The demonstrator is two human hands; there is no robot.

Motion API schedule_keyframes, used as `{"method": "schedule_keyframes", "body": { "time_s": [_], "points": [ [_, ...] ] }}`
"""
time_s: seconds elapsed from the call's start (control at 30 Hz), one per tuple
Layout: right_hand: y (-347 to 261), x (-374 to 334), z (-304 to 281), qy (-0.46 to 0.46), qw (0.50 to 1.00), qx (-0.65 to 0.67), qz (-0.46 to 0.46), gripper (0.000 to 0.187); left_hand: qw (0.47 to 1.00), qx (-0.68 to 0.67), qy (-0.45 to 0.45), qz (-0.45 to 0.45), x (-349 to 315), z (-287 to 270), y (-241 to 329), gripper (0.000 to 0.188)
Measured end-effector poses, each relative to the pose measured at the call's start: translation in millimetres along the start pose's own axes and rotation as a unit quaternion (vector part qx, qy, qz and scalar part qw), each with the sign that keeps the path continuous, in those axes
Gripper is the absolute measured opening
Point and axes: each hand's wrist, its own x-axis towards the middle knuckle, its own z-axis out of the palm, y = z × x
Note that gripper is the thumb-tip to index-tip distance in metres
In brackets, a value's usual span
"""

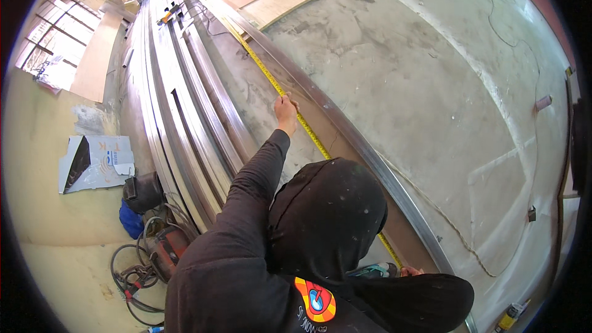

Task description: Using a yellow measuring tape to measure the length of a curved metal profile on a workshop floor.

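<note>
A yellow tape measure (317, 140) runs diagonally along a long steel profile (365, 149) on the floor. My left hand (286, 113), at the end of my outstretched arm, is closed around the tape's blade. Lower right, my right hand (412, 271) shows only in part, its fingers bent at the tape's near stretch. Black cloth over what looks like my raised knee (330, 213) hides the middle of the tape. A teal shoe (374, 270) sits beside my right hand.
Several long metal tubes (185, 105) lie to the left, with a yellow-and-black power tool (166, 17) on them. A red machine with cables (168, 248) stands lower left. Plywood pieces (280, 3) lie at the far end; a cord (453, 225) crosses the floor at right.
</note>
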Motion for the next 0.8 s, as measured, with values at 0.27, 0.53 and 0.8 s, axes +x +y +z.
{"method": "schedule_keyframes", "body": {
  "time_s": [0.27,0.53,0.8],
  "points": [
    [13,6,15,0.027,0.999,-0.014,0.008,0.027,0.997,-0.018,-0.075,0.004,-10,4,-23,0.018],
    [1,42,15,-0.134,0.99,-0.019,0.04,0.024,0.975,0.122,-0.08,-0.166,18,-15,-71,0.014],
    [-10,46,20,-0.099,0.992,-0.047,0.064,0.024,0.961,0.209,-0.082,-0.163,-6,-11,-104,0.017]
  ]
}}
